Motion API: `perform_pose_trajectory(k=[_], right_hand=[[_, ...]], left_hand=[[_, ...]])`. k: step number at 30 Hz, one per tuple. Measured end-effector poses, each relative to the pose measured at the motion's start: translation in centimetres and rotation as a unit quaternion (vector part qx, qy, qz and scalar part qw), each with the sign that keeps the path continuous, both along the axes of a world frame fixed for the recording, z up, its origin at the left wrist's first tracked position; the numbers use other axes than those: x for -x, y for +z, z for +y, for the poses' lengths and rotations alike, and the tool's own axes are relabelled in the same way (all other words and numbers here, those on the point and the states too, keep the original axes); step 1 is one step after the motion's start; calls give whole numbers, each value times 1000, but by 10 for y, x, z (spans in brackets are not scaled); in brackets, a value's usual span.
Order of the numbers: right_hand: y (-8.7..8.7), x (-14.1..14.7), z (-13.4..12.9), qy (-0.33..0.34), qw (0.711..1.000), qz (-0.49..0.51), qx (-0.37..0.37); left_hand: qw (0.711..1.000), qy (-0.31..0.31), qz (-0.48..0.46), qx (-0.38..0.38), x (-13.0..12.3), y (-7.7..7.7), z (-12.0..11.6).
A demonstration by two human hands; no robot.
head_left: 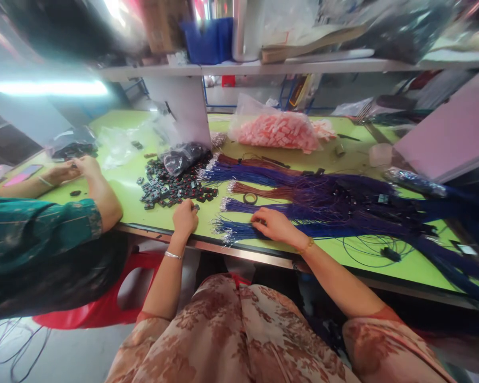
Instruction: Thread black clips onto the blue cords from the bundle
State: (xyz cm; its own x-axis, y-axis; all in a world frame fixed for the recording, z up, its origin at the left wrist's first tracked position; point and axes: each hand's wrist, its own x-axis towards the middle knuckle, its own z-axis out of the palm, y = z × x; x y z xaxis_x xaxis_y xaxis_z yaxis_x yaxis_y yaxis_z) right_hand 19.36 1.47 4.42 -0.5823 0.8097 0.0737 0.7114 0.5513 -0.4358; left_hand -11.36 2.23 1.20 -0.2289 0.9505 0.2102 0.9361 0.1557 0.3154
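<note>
My left hand (184,219) is closed at the table's front edge, pinching a small black plastic connector (196,207). Just beyond it spreads a heap of similar black connectors (171,186), some with red parts. Over the nearest bundle of blue wires (239,230), my right hand (277,225) rests with its fingers curled in a pinch at the wires; its fingertips are partly hidden. Silvery terminals (226,235) tip the wire ends, which point left. Farther back lie another blue bundle (243,206), a brown bundle (259,190) and a roll of dark tape (250,198).
A clear bag of pink pieces (279,130) stands at the back, under a shelf (247,68) carrying a blue bin (208,41). To the left, a co-worker's hands (82,166) handle something small. A red stool (91,314) is below. Wires heap up on the right.
</note>
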Motion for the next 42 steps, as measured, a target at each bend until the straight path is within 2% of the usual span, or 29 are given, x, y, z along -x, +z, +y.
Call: perform_pose_trajectory(k=[2,5,7,9,10,12,14,16,18,20,24,29,33,37,42], right_hand=[[-9,8,9,2,999,-41,23],[-14,10,13,30,997,-63,37],[-12,10,10,41,996,-76,15],[-8,11,7,46,993,-106,-33],[-6,12,6,51,990,-123,-57],[-3,13,4,60,984,-145,-89],[-1,15,5,59,985,-141,-79],[-1,19,6,45,992,-107,-45],[-2,26,7,42,998,-47,-11],[-3,37,6,53,998,29,11],[1,62,5,65,984,158,53],[8,79,3,71,965,235,96],[8,78,-2,64,962,247,99],[2,75,-5,42,968,238,62],[-1,73,-5,15,972,234,28]], left_hand=[[1000,4,-16,1,-1,1,-6],[996,-14,-74,-39,-1,0,-14],[986,-32,-143,-78,-2,-3,-19],[959,-41,-259,-103,-4,-6,-21],[936,-41,-333,-106,-6,-7,-22],[870,-31,-483,-96,-12,-7,-24],[796,-20,-600,-79,-19,-4,-26],[736,-12,-675,-61,-24,1,-28],[692,-5,-720,-44,-28,4,-31],[667,0,-745,-34,-30,6,-33],[644,5,-764,-31,-34,8,-37],[626,-12,-780,-15,-42,12,-45],[596,-31,-802,18,-54,15,-52],[565,-47,-823,42,-64,16,-55],[551,-64,-831,50,-71,16,-55]])
